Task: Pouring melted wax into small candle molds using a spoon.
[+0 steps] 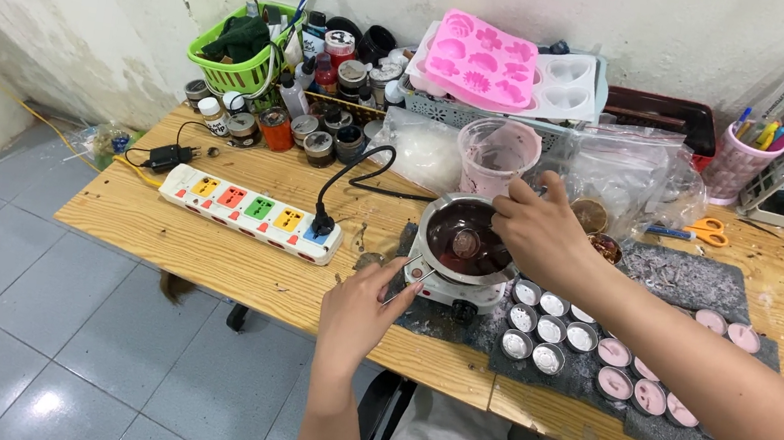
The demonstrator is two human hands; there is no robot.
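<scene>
Pot (464, 235) sits mid-frame on a small hotplate (439, 282), holding dark liquid. Our right hand (537, 231) is over its right rim, fingers pinched on a thin stick dipped in; what exactly, we can't tell. Left hand (358, 311) just lower left, fingers curled onto the pot's thin handle (406, 288). We'd judge the pot light but hot and sloshy: hold by the handle only, keep level. Tin cups (547, 329) lower right.

pink flower-pattern silicone mould (479, 57) | green basket (237, 53) | white power strip (249, 213) (yellow, red, green, blue sockets) | orange-handled scissors (708, 231) | dark brown melt in silver pot (463, 237) | pale wooden table (207, 246)
</scene>
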